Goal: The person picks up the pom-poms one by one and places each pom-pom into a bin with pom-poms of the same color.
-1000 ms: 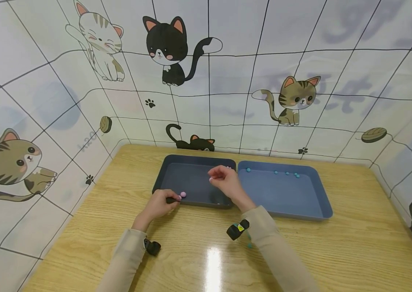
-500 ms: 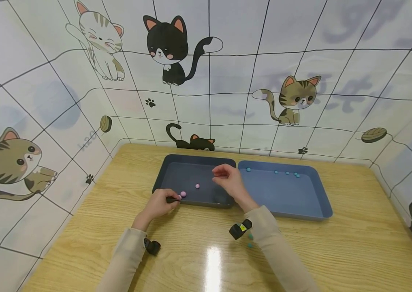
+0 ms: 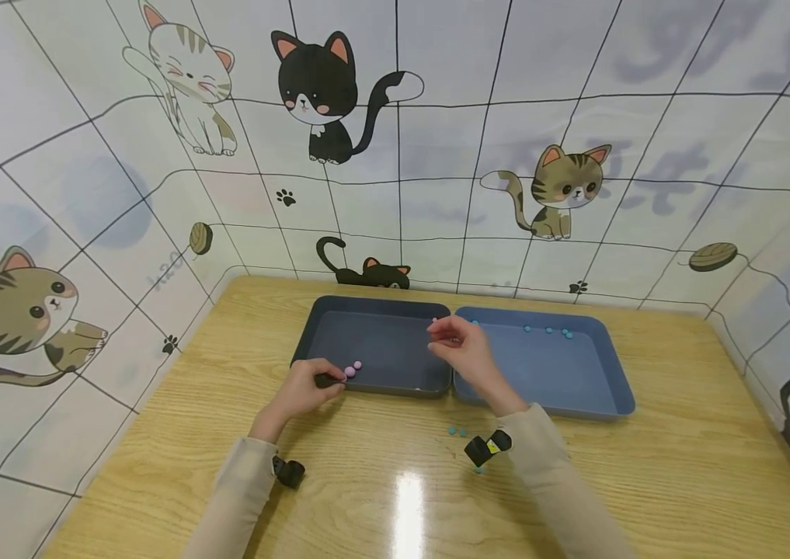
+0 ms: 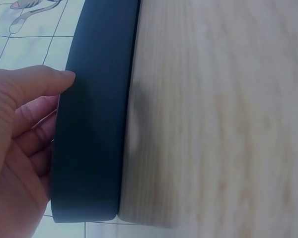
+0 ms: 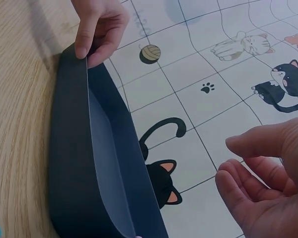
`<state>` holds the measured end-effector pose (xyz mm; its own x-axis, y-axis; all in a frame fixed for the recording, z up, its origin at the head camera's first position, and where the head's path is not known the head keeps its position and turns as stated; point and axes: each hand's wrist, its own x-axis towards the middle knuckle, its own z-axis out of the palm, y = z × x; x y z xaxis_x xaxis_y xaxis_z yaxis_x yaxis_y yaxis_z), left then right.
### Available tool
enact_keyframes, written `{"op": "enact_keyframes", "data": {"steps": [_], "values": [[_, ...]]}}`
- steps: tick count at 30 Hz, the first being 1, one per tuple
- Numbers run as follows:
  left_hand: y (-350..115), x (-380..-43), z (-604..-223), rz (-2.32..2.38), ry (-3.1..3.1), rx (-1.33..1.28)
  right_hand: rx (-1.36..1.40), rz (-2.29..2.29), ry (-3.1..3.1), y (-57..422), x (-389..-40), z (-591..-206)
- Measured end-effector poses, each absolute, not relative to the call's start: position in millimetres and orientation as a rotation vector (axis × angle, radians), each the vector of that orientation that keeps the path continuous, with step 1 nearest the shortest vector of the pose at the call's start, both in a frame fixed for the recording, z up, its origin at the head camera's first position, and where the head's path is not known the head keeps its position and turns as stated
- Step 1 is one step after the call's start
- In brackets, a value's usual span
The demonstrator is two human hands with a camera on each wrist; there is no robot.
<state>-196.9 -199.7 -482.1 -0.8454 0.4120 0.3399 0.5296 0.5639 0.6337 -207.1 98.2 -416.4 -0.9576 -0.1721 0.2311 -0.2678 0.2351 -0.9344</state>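
Observation:
My left hand pinches the near left corner of a dark tray, thumb outside the wall and fingers over the inside. In the left wrist view, the thumb lies against the outer side of the tray. Close to those fingers, small pink balls lie inside the tray. My right hand hovers above the seam between the two trays. In the right wrist view, the right hand has its thumb apart from loosely bent fingers, nothing between them. Another pink ball shows beside its fingertips, near the tray's far right corner.
A blue tray stands right of the dark one, several teal balls along its far side. More teal balls lie on the wooden table in front. A wall sheet with cartoon cats rises behind.
My right hand has let go of a pink ball, which rolled left toward the other pink balls by my left hand. The right hand has moved right; the left keeps its place.

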Motion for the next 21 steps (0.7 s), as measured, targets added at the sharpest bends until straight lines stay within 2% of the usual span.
{"op": "enact_keyframes", "data": {"steps": [21], "values": [[-167,-188,-468,-1.305,-2.449,-0.921,0.435,1.754,-2.420,146,-181,-422]]}}
